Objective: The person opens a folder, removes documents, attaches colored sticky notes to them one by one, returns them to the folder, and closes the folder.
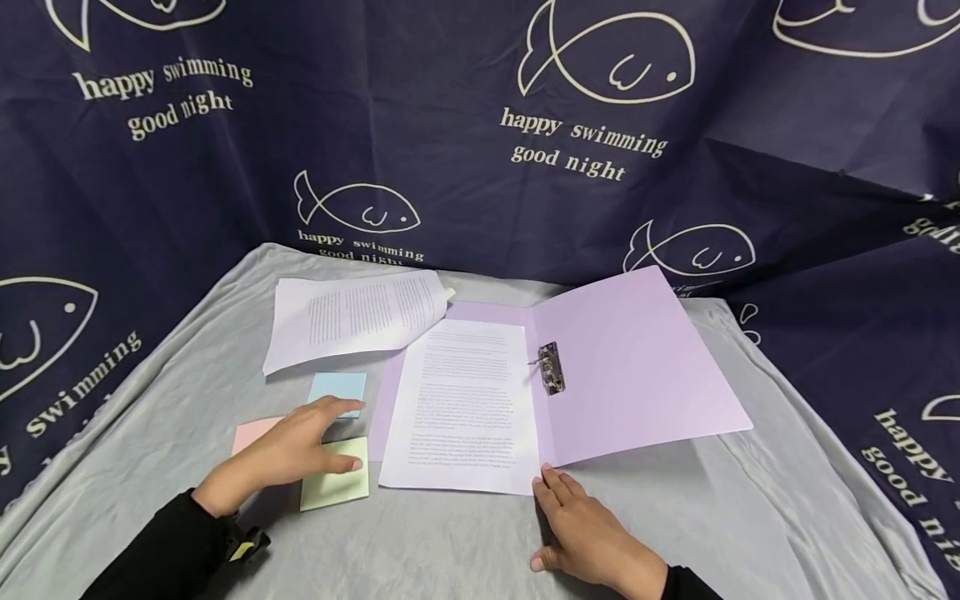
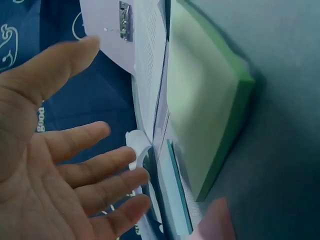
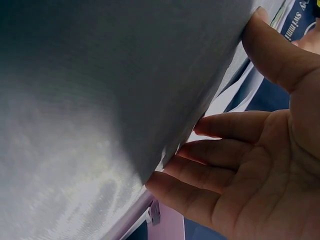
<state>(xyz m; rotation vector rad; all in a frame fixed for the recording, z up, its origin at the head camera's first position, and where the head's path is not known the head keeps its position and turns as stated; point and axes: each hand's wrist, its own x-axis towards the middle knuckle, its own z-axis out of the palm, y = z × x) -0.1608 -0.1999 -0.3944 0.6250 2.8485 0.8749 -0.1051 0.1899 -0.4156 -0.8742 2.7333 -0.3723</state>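
Note:
My left hand (image 1: 292,446) hovers over three sticky note pads, thumb and fingers spread and holding nothing. Beneath it lie a light green pad (image 1: 337,492), a blue pad (image 1: 339,386) and a partly hidden pink pad (image 1: 251,433). In the left wrist view the green pad (image 2: 205,100) is nearest, its thick side showing. My right hand (image 1: 588,533) rests with straight fingertips at the lower right corner of a printed sheet (image 1: 468,400), beside the spine of an open purple folder (image 1: 645,367). The sheet lies on the folder's left side.
A metal clip (image 1: 552,368) is fixed near the folder's spine. Further printed sheets (image 1: 352,321) lie behind the pads, a small yellow-green tab (image 1: 450,293) sticking out at their right end. Grey cloth (image 1: 450,550) covers the table; a dark blue fish-print curtain (image 1: 450,100) hangs behind.

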